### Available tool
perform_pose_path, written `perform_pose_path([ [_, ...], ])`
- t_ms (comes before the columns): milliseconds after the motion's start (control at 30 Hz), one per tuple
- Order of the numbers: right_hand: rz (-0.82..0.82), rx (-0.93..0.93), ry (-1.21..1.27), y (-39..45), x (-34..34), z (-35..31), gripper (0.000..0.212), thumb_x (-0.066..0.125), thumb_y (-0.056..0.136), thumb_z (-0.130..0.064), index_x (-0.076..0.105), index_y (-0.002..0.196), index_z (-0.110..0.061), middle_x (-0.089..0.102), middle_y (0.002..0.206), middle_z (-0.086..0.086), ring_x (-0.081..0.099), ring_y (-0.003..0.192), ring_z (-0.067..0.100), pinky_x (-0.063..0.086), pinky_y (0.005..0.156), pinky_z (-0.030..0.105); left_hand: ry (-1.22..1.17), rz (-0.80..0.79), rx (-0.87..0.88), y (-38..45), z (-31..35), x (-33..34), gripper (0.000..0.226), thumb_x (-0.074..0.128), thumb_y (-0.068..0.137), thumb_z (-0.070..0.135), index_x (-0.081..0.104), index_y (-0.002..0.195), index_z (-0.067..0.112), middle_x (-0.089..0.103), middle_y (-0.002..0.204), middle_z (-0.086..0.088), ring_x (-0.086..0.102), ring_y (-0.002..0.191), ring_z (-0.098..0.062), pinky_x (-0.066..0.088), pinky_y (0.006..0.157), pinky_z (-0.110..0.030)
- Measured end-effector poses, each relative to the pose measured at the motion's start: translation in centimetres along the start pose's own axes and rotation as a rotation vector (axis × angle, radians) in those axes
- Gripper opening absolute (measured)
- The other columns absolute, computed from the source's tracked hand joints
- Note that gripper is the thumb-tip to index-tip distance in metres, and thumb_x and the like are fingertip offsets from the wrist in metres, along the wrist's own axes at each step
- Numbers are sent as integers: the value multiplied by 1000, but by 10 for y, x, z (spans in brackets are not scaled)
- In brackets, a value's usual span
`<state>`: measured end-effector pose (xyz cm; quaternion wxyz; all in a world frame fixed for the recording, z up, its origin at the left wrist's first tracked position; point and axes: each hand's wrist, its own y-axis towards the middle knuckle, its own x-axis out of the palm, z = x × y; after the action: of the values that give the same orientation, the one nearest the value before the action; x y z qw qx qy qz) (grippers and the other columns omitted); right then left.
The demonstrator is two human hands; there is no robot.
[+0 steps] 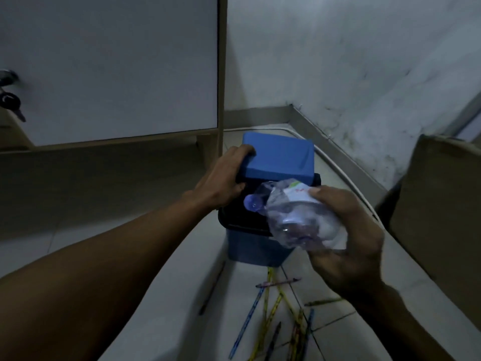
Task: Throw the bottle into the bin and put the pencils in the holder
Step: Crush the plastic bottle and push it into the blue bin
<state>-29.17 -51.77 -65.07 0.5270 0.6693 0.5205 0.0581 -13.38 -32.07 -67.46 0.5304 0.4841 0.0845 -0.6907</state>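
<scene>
A small blue bin (256, 250) with a black rim stands on the tiled floor. My left hand (223, 178) grips the left edge of its blue lid (279, 156), which is tilted up and back. My right hand (346, 230) holds a crumpled clear plastic bottle (294, 216) with a blue cap, cap end pointing at the bin's dark opening, just over its near right rim. Several pencils (276, 316) lie scattered on the floor in front of the bin. No holder is in view.
A white cabinet door (109, 69) with a key in its lock stands at the left. A white wall with a grey skirting (335, 144) runs behind and to the right. A cardboard box (442, 204) sits at the right.
</scene>
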Motion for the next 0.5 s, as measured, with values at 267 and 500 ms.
perform_pose_path([
  [267,-87,106,-82,1,48,32,53,70,64,2,59,116,-1,52,112,19,50,102,12,36,87,2,-20,-9,-37,0,-2,-2,59,70,74,3,41,123,19,49,130,-10,50,110,-22,51,88,-34],
  [500,-134,202,-218,-7,46,49,47,77,77,-8,58,120,-5,70,99,10,66,88,14,45,80,9,-27,-26,-12,-2,-1,-1,57,68,76,5,42,125,18,49,130,-9,49,110,-20,45,84,-28],
])
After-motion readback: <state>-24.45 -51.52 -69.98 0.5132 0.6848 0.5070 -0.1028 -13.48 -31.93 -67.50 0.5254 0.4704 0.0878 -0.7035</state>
